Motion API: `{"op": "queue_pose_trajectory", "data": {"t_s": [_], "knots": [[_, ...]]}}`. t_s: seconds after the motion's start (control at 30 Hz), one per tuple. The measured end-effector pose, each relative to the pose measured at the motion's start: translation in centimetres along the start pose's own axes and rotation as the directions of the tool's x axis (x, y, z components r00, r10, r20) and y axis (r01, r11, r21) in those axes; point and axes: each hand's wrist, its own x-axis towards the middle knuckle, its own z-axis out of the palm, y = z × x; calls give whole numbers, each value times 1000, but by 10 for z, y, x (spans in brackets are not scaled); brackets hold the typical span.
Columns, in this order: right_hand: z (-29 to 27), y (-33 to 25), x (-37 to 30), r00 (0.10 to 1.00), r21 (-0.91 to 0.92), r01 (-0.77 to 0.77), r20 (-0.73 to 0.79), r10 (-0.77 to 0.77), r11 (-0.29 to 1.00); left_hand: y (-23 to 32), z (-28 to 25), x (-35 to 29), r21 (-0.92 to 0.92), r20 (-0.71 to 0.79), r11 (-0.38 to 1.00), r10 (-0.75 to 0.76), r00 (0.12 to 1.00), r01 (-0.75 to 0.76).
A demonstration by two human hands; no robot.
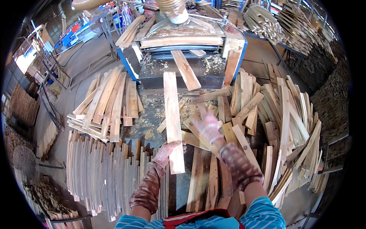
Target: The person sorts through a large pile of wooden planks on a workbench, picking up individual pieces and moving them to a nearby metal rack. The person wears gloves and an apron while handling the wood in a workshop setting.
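Note:
My left hand [167,152], in a pale knitted glove, is closed round the lower part of a long, light wooden board [174,118]. That board points away from me, its far end over the front of a planer's feed table [160,72]. A browner board [185,69] lies on the feed table, partly inside the machine. My right hand [207,125], gloved too and slightly blurred, is stretched out with its fingers apart above loose boards right of the held one. Whether it touches the board beneath [196,140] I cannot tell.
The planer's hood [181,28] joins a thick hose [167,5]. Fanned boards [110,99] lie left, above a row of greyish strips [103,171]. A jumbled board pile [282,114] spreads right. Wood shavings [152,118] cover the dark surface. A fan [24,160] stands far left.

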Motion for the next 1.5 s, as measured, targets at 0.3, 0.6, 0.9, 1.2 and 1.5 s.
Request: {"op": "queue_pose_trajectory", "data": {"t_s": [0.3,0.6,0.9,1.2,1.5], "knots": [[-8,-47,135,992,-189,-119,-66,108,975,-4,-7,10,-79,24,994,-76,997,77],[-9,-55,84,987,-179,-153,14,158,972,47,-72,-36,426,-335,849,468,818,-311],[-11,-67,-13,935,-20,-236,267,233,972,305,-93,-66,965,-120,209,889,442,-157],[78,-19,-131,998,2,12,64,-12,1000,23,39,17,264,46,907,329,943,-329],[-33,2,23,995,-297,39,-72,-63,954,171,-106,-25,870,-165,451,645,746,-198]]}}
